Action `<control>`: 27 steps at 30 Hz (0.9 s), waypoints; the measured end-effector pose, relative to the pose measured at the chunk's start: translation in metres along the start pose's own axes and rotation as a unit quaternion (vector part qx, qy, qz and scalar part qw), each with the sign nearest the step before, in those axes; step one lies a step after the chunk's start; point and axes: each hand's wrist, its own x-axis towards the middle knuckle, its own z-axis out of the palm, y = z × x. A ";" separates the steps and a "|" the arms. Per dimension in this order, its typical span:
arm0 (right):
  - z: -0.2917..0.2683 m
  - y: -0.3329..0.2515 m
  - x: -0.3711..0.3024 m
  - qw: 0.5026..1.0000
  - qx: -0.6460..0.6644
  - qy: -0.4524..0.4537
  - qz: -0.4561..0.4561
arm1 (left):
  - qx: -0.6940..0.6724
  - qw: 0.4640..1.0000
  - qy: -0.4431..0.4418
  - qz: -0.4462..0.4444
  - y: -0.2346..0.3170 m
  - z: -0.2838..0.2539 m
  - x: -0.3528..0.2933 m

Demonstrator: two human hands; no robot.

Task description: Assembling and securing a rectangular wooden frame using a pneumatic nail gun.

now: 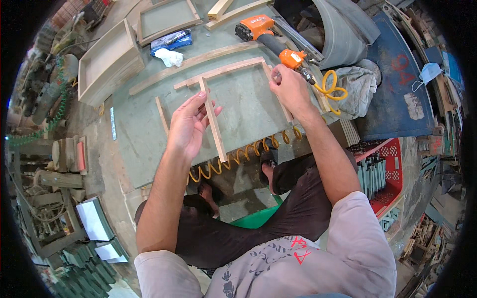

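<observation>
My left hand (190,119) grips a narrow wooden strip (213,124), thumb on the near side and fingers behind it. This strip's far end meets a crosspiece (231,68), and its near end reaches the table's front edge. My right hand (293,92) is closed, fingertips pinched at the upper part of another wooden strip (284,107), which meets the crosspiece's right end. Whether anything small sits in that pinch is hidden. A short loose strip (162,116) lies left of my left hand.
An orange nail gun (258,27) with a coiled yellow hose (334,89) lies beyond my right hand. A long strip (191,62), blue box (171,42), white cloth (169,57) and wooden tray (109,62) are on the green-grey table (139,144). A red crate (392,166) stands right.
</observation>
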 end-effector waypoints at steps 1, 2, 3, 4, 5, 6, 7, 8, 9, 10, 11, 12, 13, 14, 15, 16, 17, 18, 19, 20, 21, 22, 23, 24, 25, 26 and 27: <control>-0.001 0.000 0.000 1.000 0.000 0.001 -0.001 | 0.000 1.000 0.000 0.002 0.001 0.000 0.000; -0.002 0.001 0.000 1.000 0.008 -0.010 -0.006 | 0.007 1.000 -0.004 0.004 0.003 0.000 -0.001; -0.004 0.000 0.000 1.000 0.015 -0.022 -0.011 | 0.013 1.000 -0.006 0.006 0.003 0.000 -0.002; -0.007 0.000 -0.001 1.000 0.015 -0.022 -0.012 | 0.013 1.000 -0.005 0.007 0.005 0.000 -0.002; -0.010 -0.001 -0.001 0.999 0.023 -0.031 -0.003 | 0.023 1.000 0.000 0.013 0.007 0.000 -0.002; -0.013 -0.002 -0.001 0.999 0.031 -0.039 0.008 | 0.034 0.999 0.004 0.018 0.008 0.001 -0.001; -0.012 -0.001 0.001 0.999 0.031 -0.039 0.008 | 0.034 0.999 0.004 0.018 0.009 0.001 -0.001; -0.010 0.000 0.005 0.999 0.049 -0.009 0.003 | 0.032 0.999 0.016 0.029 0.011 0.001 0.000; -0.007 0.003 0.009 0.998 0.067 0.021 -0.001 | 0.031 0.998 0.027 0.040 0.011 0.002 0.001; -0.001 0.007 0.015 0.998 0.066 0.022 0.000 | 0.032 0.998 0.026 0.039 0.011 0.001 0.003; 0.007 0.011 0.022 0.994 0.105 0.016 0.022 | 0.076 0.995 0.033 0.058 0.012 -0.002 0.006; 0.012 0.011 0.027 0.989 0.144 0.008 0.043 | 0.121 0.989 0.041 0.078 0.011 -0.005 0.007; 0.014 0.012 0.030 0.988 0.146 0.009 0.044 | 0.122 0.989 0.041 0.077 0.011 -0.005 0.008; 0.017 0.014 0.033 0.981 0.179 -0.015 0.078 | 0.172 0.977 0.057 0.111 0.010 -0.005 0.009; 0.018 0.015 0.036 0.970 0.213 -0.039 0.111 | 0.221 0.962 0.073 0.145 0.010 -0.005 0.010; 0.019 0.016 0.037 0.970 0.214 -0.039 0.111 | 0.222 0.961 0.073 0.145 0.009 -0.005 0.011; 0.021 0.017 0.038 0.964 0.235 -0.048 0.118 | 0.219 0.961 0.085 0.147 0.008 -0.005 0.011; 0.020 0.016 0.039 0.957 0.256 -0.059 0.125 | 0.216 0.960 0.097 0.149 0.007 -0.004 0.011; 0.019 0.015 0.038 0.957 0.257 -0.059 0.125 | 0.216 0.960 0.097 0.149 0.007 -0.004 0.011; 0.019 0.014 0.037 0.960 0.253 -0.056 0.104 | 0.226 0.957 0.097 0.151 0.006 -0.004 0.012; 0.018 0.013 0.036 0.963 0.250 -0.051 0.084 | 0.236 0.955 0.095 0.154 0.006 -0.003 0.012; 0.020 0.014 0.037 0.963 0.250 -0.050 0.085 | 0.237 0.955 0.093 0.154 0.006 -0.001 0.011; 0.023 0.016 0.038 0.965 0.245 -0.048 0.077 | 0.263 0.949 0.082 0.150 0.007 0.002 0.010; 0.024 0.016 0.038 0.967 0.241 -0.045 0.069 | 0.290 0.943 0.069 0.147 0.007 0.003 0.010; 0.025 0.016 0.039 0.967 0.242 -0.042 0.071 | 0.292 0.943 0.067 0.147 0.007 0.005 0.010; 0.025 0.016 0.039 0.967 0.238 -0.040 0.078 | 0.294 0.943 0.061 0.143 0.005 0.007 0.010; 0.025 0.017 0.039 0.968 0.234 -0.040 0.083 | 0.296 0.943 0.057 0.139 0.004 0.008 0.010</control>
